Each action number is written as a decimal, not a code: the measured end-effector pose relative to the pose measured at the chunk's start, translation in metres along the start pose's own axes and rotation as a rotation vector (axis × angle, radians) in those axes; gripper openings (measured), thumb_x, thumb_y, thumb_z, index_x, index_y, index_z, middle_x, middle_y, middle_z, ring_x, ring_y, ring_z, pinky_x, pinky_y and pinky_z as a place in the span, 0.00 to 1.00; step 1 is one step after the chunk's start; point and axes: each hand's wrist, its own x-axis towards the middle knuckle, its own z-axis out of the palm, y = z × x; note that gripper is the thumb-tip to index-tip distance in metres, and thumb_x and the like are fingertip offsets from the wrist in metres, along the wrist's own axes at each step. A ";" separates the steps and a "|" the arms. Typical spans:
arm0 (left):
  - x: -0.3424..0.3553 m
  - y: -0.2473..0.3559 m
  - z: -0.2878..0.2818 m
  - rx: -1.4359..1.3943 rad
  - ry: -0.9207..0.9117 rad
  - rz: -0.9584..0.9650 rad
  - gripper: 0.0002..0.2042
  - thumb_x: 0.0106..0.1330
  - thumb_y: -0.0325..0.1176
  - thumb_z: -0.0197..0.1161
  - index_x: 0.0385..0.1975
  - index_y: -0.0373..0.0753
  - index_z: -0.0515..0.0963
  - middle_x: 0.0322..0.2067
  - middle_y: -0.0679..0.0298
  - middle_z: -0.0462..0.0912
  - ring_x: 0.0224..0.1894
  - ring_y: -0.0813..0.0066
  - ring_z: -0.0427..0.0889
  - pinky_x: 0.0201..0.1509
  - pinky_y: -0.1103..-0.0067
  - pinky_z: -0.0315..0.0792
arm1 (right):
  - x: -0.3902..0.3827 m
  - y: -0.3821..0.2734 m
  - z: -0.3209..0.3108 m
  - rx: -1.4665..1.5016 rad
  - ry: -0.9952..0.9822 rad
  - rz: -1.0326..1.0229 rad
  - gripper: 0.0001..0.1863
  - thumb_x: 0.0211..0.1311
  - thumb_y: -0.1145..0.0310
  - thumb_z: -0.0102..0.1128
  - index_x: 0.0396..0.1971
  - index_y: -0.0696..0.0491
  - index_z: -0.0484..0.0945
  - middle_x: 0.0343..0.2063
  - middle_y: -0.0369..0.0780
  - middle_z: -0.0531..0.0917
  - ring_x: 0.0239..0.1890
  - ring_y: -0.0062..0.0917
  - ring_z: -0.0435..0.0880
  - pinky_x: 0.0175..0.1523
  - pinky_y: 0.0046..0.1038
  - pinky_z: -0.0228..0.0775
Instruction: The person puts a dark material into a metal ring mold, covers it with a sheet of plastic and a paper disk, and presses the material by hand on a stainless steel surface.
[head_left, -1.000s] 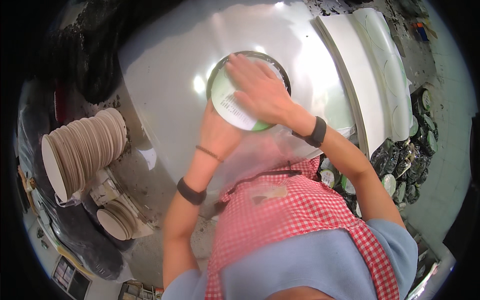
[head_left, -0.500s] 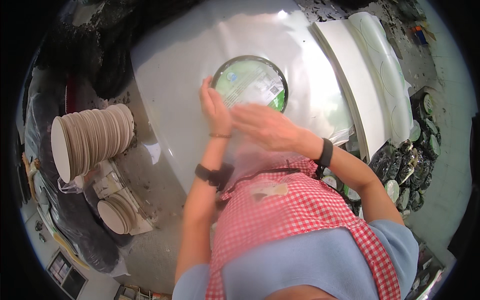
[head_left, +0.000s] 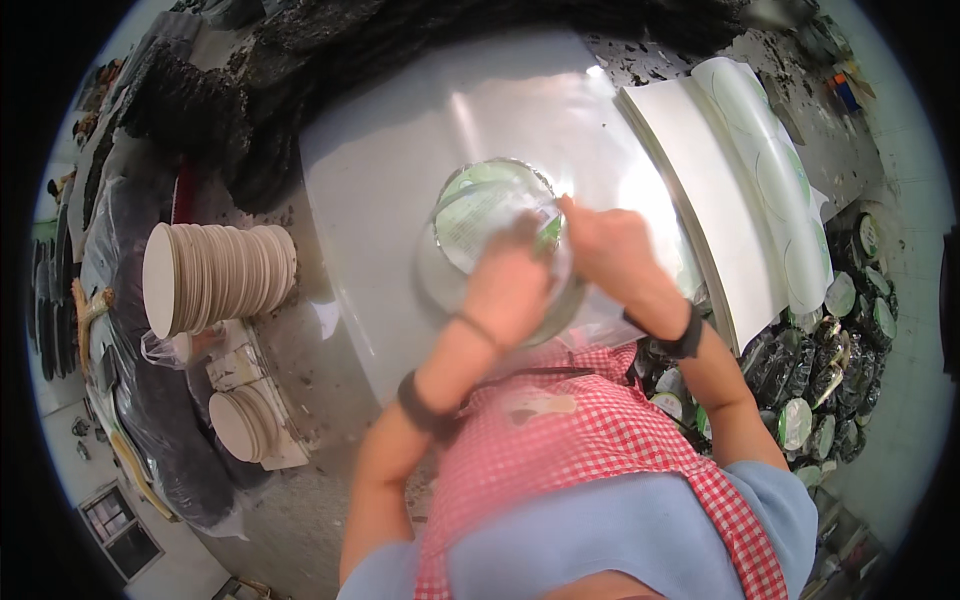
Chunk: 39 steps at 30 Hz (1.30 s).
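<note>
A round disc-shaped piece with a green and white printed label [head_left: 475, 222] lies on the white sheet-covered work surface [head_left: 370, 190]. Something see-through and round [head_left: 435, 275] overlaps its near side, blurred. My left hand [head_left: 508, 285] is over the near edge of the label, fingers curled in and smeared by motion. Just beside it, my right hand [head_left: 612, 250] is closed with its fingertips pinched at the label's right edge. What either hand grips, if anything, is too small and blurred to make out.
A row of pale round discs [head_left: 215, 275] stands at the left, above a smaller stack [head_left: 243, 424]. White sheets [head_left: 705, 190] with a clear printed roll [head_left: 765, 190] lie at the right. Several black-wrapped round packs [head_left: 800, 370] are heaped beyond them. Dark crinkled material [head_left: 215, 110] borders the far side.
Both hands were nearly flat and together at the disc's near edge. Now their fingers are curled, the right at the disc's right edge. A see-through round shape shows under them. The view has shifted.
</note>
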 end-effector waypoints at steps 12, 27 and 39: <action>0.009 -0.104 0.060 -1.099 0.906 -0.426 0.30 0.60 0.28 0.63 0.64 0.39 0.62 0.49 0.53 0.75 0.50 0.60 0.77 0.48 0.68 0.75 | -0.109 0.106 0.027 -0.004 -0.092 0.814 0.08 0.63 0.69 0.47 0.34 0.60 0.66 0.18 0.56 0.79 0.26 0.56 0.80 0.32 0.52 0.71; 0.000 -0.023 -0.115 -0.205 0.357 0.427 0.45 0.56 0.58 0.65 0.72 0.56 0.49 0.68 0.40 0.47 0.71 0.35 0.42 0.68 0.47 0.45 | -0.012 0.066 0.007 0.105 -0.455 0.459 0.17 0.65 0.57 0.56 0.48 0.51 0.73 0.29 0.47 0.82 0.31 0.41 0.82 0.36 0.36 0.72; 0.025 -0.368 -0.181 0.187 0.928 -0.662 0.36 0.60 0.64 0.58 0.68 0.64 0.59 0.67 0.46 0.52 0.67 0.46 0.57 0.65 0.58 0.57 | 0.242 0.177 -0.011 -0.297 0.079 0.018 0.43 0.47 0.62 0.70 0.65 0.41 0.61 0.65 0.48 0.61 0.65 0.42 0.63 0.65 0.37 0.61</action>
